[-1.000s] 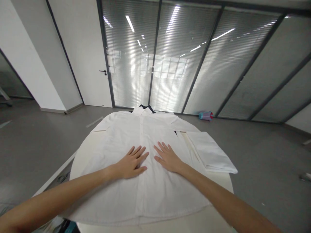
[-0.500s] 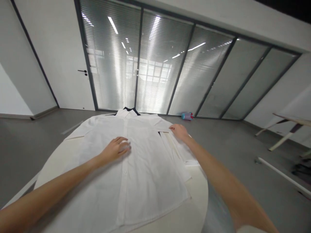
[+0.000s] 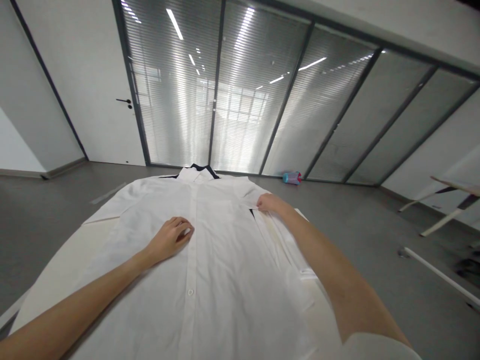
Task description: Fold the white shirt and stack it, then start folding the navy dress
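Note:
A white short-sleeved button-up shirt (image 3: 225, 260) lies spread face up, collar at the far end. A dark edge (image 3: 204, 168) shows behind the collar. My left hand (image 3: 172, 240) rests low over the chest beside the button placket (image 3: 191, 270). Its fingers curl in and meet the thumb; whether cloth is pinched there I cannot tell. My right hand (image 3: 268, 202) is closed on the hem of the right-side sleeve (image 3: 247, 192). Beneath that forearm, other white folded cloth (image 3: 308, 273) sits along the table's right side, partly covered.
The shirt lies on a white rounded table (image 3: 52, 275). Blinds-covered glass panels (image 3: 240, 100) and a door (image 3: 93, 90) stand beyond. A blue and pink object (image 3: 291, 178) is on the floor. At right are a table leg (image 3: 442, 222) and a white bar (image 3: 438, 272).
My left hand's spread fingers have curled in, and it has shifted slightly left. My right hand has moved slightly inward on the sleeve hem. The view has come nearer the table.

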A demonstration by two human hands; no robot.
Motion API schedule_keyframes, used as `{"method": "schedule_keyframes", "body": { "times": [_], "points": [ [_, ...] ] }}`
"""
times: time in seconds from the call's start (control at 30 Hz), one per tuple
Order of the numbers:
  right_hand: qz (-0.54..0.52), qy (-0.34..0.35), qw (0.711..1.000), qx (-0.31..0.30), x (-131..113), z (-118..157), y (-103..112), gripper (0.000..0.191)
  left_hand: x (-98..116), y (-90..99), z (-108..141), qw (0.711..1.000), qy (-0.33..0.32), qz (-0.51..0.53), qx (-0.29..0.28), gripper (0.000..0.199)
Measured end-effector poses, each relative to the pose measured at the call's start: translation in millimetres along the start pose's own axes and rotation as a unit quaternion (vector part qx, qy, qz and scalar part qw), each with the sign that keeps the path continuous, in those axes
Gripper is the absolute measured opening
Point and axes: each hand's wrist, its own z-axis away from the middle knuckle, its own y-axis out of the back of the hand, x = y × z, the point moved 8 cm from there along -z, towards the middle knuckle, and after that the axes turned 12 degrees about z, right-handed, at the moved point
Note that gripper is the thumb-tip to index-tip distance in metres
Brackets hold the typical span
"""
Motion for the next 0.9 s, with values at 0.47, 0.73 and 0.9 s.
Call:
{"method": "schedule_keyframes", "body": {
  "times": [0.47, 0.73, 0.9],
  "points": [
    [0.084, -0.039, 0.993, 0.073, -17, 21, 14, 0.036, -4, -2.7, 1, 0.999, 0.025, 0.007, -0.028, 0.027],
    [0.054, -0.18, 0.981, 0.046, 1, 17, 16, 0.031, -3, -2.6, 1, 0.999, 0.029, 0.004, -0.032, 0.025],
    [0.025, -0.209, 0.977, 0.043, 18, 18, 25, 0.032, -4, -3.0, 2, 0.999, 0.027, 0.005, -0.028, 0.024]
  ]
}}
